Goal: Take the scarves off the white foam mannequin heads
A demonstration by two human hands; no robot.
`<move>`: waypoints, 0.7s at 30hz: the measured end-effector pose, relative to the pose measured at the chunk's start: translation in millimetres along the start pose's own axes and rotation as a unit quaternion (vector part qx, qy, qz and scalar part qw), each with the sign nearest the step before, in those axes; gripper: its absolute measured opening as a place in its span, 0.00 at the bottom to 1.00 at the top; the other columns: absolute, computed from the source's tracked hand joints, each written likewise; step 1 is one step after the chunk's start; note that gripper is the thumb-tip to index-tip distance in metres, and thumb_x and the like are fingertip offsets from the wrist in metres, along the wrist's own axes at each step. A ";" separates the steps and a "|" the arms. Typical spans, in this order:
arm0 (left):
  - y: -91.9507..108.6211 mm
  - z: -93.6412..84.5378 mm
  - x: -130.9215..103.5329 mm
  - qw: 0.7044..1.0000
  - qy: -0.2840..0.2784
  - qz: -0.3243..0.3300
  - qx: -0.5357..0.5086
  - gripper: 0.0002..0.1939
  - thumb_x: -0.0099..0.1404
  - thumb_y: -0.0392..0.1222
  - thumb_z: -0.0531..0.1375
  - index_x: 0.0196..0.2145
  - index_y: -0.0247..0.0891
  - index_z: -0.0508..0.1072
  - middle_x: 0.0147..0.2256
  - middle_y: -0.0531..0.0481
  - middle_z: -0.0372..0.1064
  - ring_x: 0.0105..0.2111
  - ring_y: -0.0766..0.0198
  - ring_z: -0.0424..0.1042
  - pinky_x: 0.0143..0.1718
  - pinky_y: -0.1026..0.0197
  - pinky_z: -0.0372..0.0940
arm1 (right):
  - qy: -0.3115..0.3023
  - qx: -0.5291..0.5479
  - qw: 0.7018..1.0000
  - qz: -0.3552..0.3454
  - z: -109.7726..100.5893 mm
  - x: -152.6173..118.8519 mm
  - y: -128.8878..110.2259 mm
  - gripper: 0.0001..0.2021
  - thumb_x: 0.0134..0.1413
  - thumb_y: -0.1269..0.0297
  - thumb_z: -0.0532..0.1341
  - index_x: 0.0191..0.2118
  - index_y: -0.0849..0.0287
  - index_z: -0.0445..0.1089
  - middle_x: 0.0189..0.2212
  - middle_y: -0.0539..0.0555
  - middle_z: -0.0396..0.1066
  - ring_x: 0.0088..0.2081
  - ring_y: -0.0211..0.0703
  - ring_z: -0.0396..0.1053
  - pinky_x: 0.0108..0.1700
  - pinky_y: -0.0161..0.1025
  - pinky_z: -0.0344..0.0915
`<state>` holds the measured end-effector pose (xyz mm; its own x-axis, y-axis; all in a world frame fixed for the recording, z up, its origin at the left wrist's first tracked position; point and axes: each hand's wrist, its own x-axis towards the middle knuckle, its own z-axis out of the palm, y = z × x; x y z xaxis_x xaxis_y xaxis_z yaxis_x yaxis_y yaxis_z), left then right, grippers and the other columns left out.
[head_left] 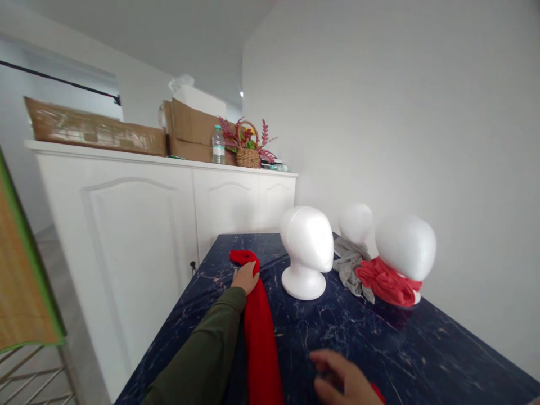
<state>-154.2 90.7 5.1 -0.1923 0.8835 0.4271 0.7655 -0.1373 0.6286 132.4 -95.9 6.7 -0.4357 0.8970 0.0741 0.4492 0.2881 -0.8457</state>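
Note:
A long red scarf (261, 332) runs down the dark blue marbled table (211, 292), its far end folded over to the left. My left hand (247, 277), in a dark green sleeve, is closed over the scarf near that far end. At the bottom of the view, my right hand (341, 377) hovers slightly blurred, thumb and fingers apart and curved. A bit of red cloth shows just behind its wrist side. A bare white foam mannequin head (307, 247) stands upright beyond both hands, to the right of the scarf.
Farther right, another foam head (405, 244) has a coral-red scarf (388, 281) around its base, and one behind it (355, 223) has a grey scarf (352, 264). A white cabinet (135, 225) borders the table, bearing cardboard boxes (97, 132), a bottle (218, 146) and a flower basket (248, 157).

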 end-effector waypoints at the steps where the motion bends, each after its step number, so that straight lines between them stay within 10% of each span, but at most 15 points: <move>1: -0.8 0.6 1.4 1.000 -0.005 0.006 0.013 0.22 0.54 0.35 0.53 0.48 0.32 0.62 0.52 0.35 0.57 0.54 0.51 0.54 0.53 0.44 0.43 | 0.045 -0.014 0.999 0.017 -10.2 22.4 8.3 0.23 0.51 0.56 0.52 0.51 0.61 0.58 0.48 0.60 0.59 0.49 0.50 0.57 0.51 0.46 0.56; 4: 4.7 -0.1 2.6 0.998 -0.016 0.037 0.042 0.23 0.57 0.37 0.51 0.50 0.29 0.59 0.54 0.33 0.53 0.55 0.50 0.50 0.54 0.44 0.42 | 0.230 -0.167 0.956 0.069 -32.0 89.9 33.2 0.37 0.46 0.54 0.54 0.56 0.77 0.46 0.55 0.69 0.46 0.57 0.53 0.43 0.57 0.45 0.43; 8: 25.1 4.8 -6.4 0.991 -0.051 0.110 0.048 0.24 0.59 0.43 0.50 0.51 0.29 0.59 0.54 0.36 0.54 0.55 0.56 0.51 0.56 0.52 0.44 | 0.234 -0.268 0.930 0.095 -33.9 142.3 52.6 0.49 0.38 0.43 0.57 0.59 0.73 0.39 0.56 0.70 0.43 0.57 0.59 0.41 0.56 0.57 0.39; 15: 67.6 41.8 -32.2 0.969 -0.125 0.199 -0.071 0.41 0.51 0.51 0.59 0.56 0.28 0.48 0.53 0.34 0.55 0.52 0.53 0.57 0.52 0.53 0.53 | 0.238 -0.233 0.942 -0.036 -33.2 149.5 67.1 0.41 0.41 0.49 0.58 0.57 0.69 0.47 0.51 0.65 0.56 0.52 0.54 0.54 0.53 0.53 0.50; 21: 72.4 48.4 -30.2 0.968 -0.026 0.089 -0.235 0.48 0.42 0.50 0.65 0.55 0.31 0.46 0.53 0.35 0.53 0.52 0.51 0.55 0.52 0.50 0.52 | 0.274 -0.160 0.938 -0.140 -35.2 146.8 53.3 0.32 0.43 0.55 0.59 0.53 0.66 0.54 0.50 0.62 0.58 0.51 0.49 0.56 0.53 0.47 0.54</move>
<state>-63.3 75.7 6.2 -0.0418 0.8467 0.5305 0.4175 -0.4676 0.7792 119.8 62.9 -8.9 -0.1450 0.7842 0.6033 0.6259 0.5450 -0.5579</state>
